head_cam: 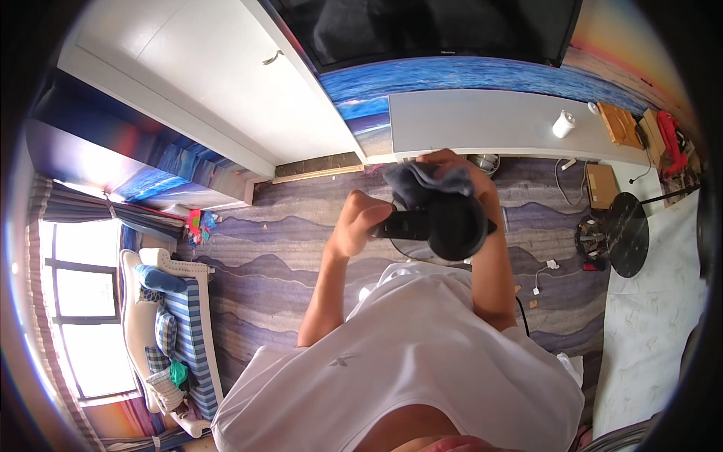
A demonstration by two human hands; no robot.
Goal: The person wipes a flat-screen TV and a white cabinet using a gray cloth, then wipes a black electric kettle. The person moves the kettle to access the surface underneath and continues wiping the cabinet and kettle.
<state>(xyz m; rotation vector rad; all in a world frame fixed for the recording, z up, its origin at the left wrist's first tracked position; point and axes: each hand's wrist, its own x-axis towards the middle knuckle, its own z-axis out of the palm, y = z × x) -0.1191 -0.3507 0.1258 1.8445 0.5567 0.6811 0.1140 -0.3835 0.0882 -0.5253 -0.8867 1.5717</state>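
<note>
My left hand (pixel 361 223) is closed around the black handle of a kettle (pixel 457 229), held up in front of my shirt. From above I see its round black top, with a small spout pointing right. A shiny part of its body shows below the handle; the rest is hidden. My right hand (pixel 452 161) grips a dark grey cloth (pixel 426 183) on the kettle's far side. The cloth lies against the kettle, and its folds cover part of the rim. Some of the right fingers are hidden by the cloth.
Ahead stands a long grey-topped cabinet (pixel 480 118) bearing a white lidded container (pixel 563 124). A metal bowl (pixel 484 163) is at its base. To the right are a cardboard box (pixel 601 186), a round black tabletop (pixel 628 234) and loose chargers (pixel 552 264). A striped sofa (pixel 197 339) stands left.
</note>
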